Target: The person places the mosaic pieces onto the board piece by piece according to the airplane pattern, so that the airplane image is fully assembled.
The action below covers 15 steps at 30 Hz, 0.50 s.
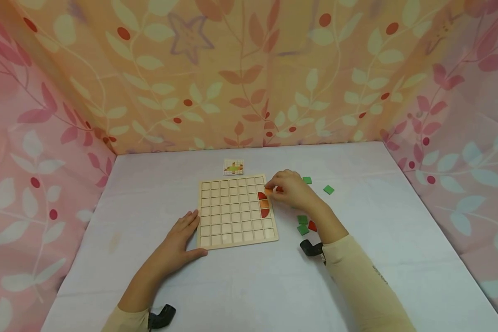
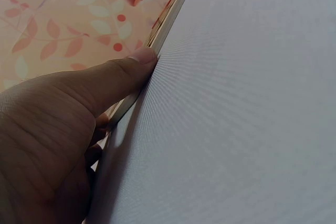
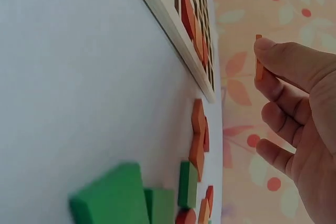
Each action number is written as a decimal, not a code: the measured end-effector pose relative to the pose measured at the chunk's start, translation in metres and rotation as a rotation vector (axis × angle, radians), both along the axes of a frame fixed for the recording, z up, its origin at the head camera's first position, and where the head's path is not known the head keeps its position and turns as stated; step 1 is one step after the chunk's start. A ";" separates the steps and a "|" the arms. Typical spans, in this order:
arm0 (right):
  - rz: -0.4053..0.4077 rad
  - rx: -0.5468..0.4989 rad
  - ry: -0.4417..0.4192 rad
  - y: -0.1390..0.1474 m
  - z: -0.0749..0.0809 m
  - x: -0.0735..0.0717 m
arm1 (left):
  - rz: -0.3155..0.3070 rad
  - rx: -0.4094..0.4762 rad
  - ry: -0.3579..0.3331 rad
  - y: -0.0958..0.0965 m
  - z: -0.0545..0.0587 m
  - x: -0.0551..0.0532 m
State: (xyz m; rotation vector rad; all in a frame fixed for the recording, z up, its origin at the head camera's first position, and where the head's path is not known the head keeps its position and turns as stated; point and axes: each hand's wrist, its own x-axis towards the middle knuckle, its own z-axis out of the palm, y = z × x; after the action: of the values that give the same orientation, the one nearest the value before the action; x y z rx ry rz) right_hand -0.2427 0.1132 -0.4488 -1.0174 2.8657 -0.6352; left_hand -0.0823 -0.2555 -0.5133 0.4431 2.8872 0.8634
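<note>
A wooden grid board (image 1: pixel 232 214) lies on the white table. Along its right column sit a red piece (image 1: pixel 262 196), an orange tile (image 1: pixel 264 204) and a rounded red piece (image 1: pixel 265 213). My right hand (image 1: pixel 292 189) pinches another small orange tile (image 3: pixel 259 59) between thumb and fingers, raised over the board's upper right edge. At the front left corner my left hand (image 1: pixel 180 240) rests against the board, fingers straight along its left side and thumb (image 2: pixel 126 72) touching the front edge.
Behind the board lies a small pattern card (image 1: pixel 233 167). Green tiles (image 1: pixel 302 220) and a red piece (image 1: pixel 312 226) are scattered to the right, with further orange pieces (image 3: pixel 197 135) beside the board. Floral cloth walls (image 1: pixel 249 83) enclose the table.
</note>
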 end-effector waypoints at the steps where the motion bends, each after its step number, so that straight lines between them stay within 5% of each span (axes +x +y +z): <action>1: 0.006 -0.004 -0.002 -0.002 -0.001 0.001 | 0.000 -0.001 0.007 0.000 0.000 0.000; 15: 0.057 0.020 0.037 -0.029 -0.022 0.013 | -0.002 0.011 0.001 0.001 0.002 0.001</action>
State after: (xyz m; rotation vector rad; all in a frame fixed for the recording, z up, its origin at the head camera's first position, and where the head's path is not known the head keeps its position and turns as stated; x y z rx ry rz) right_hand -0.2299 0.0842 -0.4709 -1.1147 2.8571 -0.5893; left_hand -0.0817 -0.2543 -0.5112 0.4469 2.8836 0.8795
